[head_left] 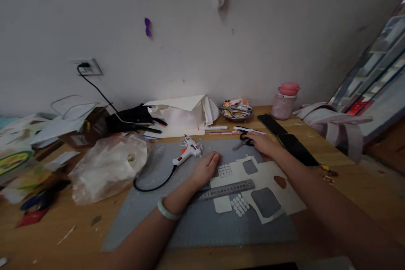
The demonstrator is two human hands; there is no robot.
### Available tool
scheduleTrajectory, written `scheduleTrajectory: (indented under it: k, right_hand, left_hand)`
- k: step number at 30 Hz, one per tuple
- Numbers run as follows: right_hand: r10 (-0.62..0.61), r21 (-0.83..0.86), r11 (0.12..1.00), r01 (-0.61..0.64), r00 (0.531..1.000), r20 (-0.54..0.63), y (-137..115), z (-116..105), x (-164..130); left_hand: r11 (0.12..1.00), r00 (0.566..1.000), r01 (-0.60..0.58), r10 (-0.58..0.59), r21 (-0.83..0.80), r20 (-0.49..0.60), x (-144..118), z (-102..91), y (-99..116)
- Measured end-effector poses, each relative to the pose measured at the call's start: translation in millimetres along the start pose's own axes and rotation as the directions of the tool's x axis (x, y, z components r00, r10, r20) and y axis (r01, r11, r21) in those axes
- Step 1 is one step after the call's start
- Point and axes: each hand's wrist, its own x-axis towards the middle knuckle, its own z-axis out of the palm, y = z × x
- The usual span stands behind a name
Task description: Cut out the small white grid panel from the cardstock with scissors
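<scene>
My right hand [259, 141] reaches to the back of the grey mat, its fingers on the black handles of a pair of scissors [243, 142], blades pointing left. Near the middle of the mat, my left hand [206, 169] is closed with curled fingers; whatever is inside it, if anything, is hidden. Beside it lie a grid of small white pieces [225, 171] and a metal ruler [228, 190]. A second cluster of white pieces [240, 205] sits closer to me. Cream paper sheets [292, 196] with cut-out openings lie under my right forearm.
A white glue gun [188, 152] with a black cord rests on the cutting mat [142, 219]. Left of it are a plastic bag [107, 168] and a cardboard box [90, 130]. Pens [215, 128], a bowl [236, 112], two phones [297, 149] and a pink-lidded bottle [284, 103] stand behind and right.
</scene>
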Motion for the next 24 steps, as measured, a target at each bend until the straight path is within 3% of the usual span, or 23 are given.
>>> scheduleTrajectory:
  k: [6,12,14,17,19,21,24]
  right_hand:
    - [0.0,-0.177,0.984,0.022,0.992,0.125,-17.0,-30.0,19.4]
    - [0.025,-0.189,0.982,0.017,0.977,0.214,-40.5,-51.6,12.7]
    - [0.02,-0.142,0.99,0.02,0.961,0.277,-48.2,-50.3,6.9]
    - [-0.031,-0.056,0.997,0.058,0.914,0.405,-61.1,-37.6,-2.5]
    - [-0.054,-0.016,0.998,0.068,0.899,0.434,-69.6,-25.5,-8.7]
    - [-0.077,0.006,0.997,0.082,0.897,0.435,-77.1,-14.6,-14.5]
    - [-0.1,0.003,0.994,0.11,0.893,0.439,-84.6,-4.8,-20.9]
  left_hand:
    - [0.953,0.99,-0.132,0.116,0.272,0.074,-6.4,2.4,5.5]
    - [0.885,0.963,-0.265,0.224,0.383,0.149,-18.2,-7.4,16.4]
    - [0.803,0.928,-0.372,0.328,0.467,0.175,-22.0,-9.1,19.6]
    - [0.621,0.79,-0.612,0.517,0.49,0.331,-26.8,-4.6,22.6]
    - [0.527,0.722,-0.691,0.536,0.496,0.437,-29.5,1.9,24.4]
    - [0.482,0.714,-0.7,0.502,0.528,0.488,-31.7,8.4,26.4]
    - [0.468,0.735,-0.678,0.449,0.567,0.508,-33.4,14.2,29.5]
